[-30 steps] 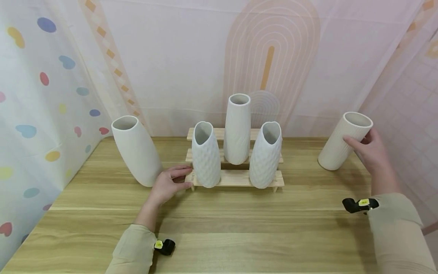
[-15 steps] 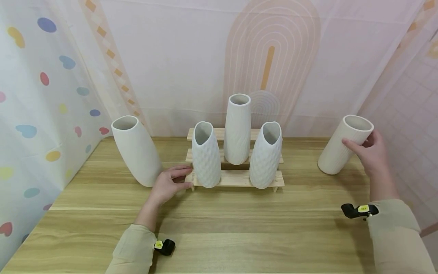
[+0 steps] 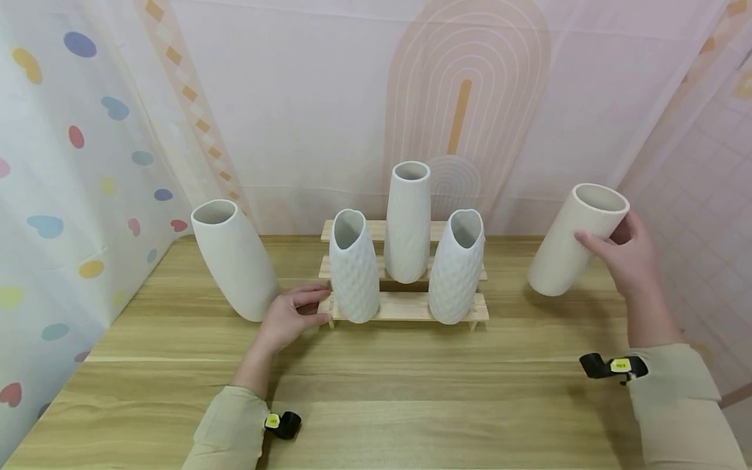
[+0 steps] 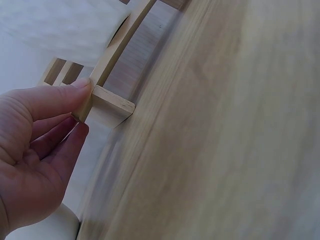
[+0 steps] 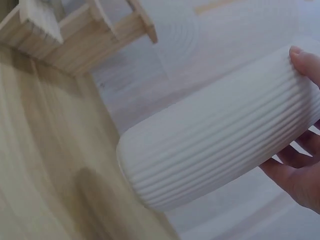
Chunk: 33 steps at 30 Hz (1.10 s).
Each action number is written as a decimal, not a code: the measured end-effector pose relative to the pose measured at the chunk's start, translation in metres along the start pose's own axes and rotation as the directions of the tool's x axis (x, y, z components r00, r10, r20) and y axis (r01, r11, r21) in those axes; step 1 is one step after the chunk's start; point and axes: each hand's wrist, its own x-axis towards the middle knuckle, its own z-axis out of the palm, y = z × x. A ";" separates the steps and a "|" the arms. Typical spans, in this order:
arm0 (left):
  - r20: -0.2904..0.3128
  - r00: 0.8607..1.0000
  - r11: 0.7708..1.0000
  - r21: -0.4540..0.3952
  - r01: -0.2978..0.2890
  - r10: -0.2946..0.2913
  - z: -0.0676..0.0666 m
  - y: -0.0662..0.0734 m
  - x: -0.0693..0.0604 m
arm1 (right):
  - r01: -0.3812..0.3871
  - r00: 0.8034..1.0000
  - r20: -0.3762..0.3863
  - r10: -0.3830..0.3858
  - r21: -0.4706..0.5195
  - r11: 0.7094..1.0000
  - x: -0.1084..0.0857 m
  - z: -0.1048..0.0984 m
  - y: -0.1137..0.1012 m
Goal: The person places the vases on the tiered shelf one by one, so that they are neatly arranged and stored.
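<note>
A ribbed white vase (image 3: 572, 245) (image 5: 215, 145) is gripped near its rim by my right hand (image 3: 628, 258) (image 5: 300, 175), thumb on the near side and fingers round the back. Its base hangs above the table, and a shadow lies below it. My left hand (image 3: 290, 318) (image 4: 42, 145) pinches the left end of the lowest step of a wooden stand (image 3: 405, 305) (image 4: 117, 50). On that step are two dimpled vases (image 3: 356, 281) (image 3: 455, 281), and a tall vase (image 3: 408, 228) is on the step behind, between them.
A smooth white vase (image 3: 235, 261) is on the wooden table (image 3: 411, 405) just left of the stand, close behind my left hand. A patterned curtain (image 3: 294, 98) hangs along the table's back edge, and a dotted one (image 3: 53, 176) on the left.
The ribbed vase has risen off the table in my right hand and shifted a little to the left. My left hand and the stand have stayed in place.
</note>
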 end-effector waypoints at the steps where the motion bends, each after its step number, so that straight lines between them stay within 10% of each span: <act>1: -0.001 1.000 1.000 0.002 -0.001 0.001 0.000 0.000 0.000 | 0.013 1.000 0.006 -0.013 0.007 1.000 0.001 0.002 -0.004; 20: -0.009 0.999 0.999 0.001 0.052 -0.052 0.000 0.000 -0.001 | 0.123 0.984 0.104 -0.143 0.183 0.975 0.023 0.056 -0.069; 33: -0.011 0.999 0.999 0.004 0.046 -0.046 0.000 -0.001 0.000 | 0.123 0.974 0.174 -0.145 0.129 0.984 0.044 0.104 -0.074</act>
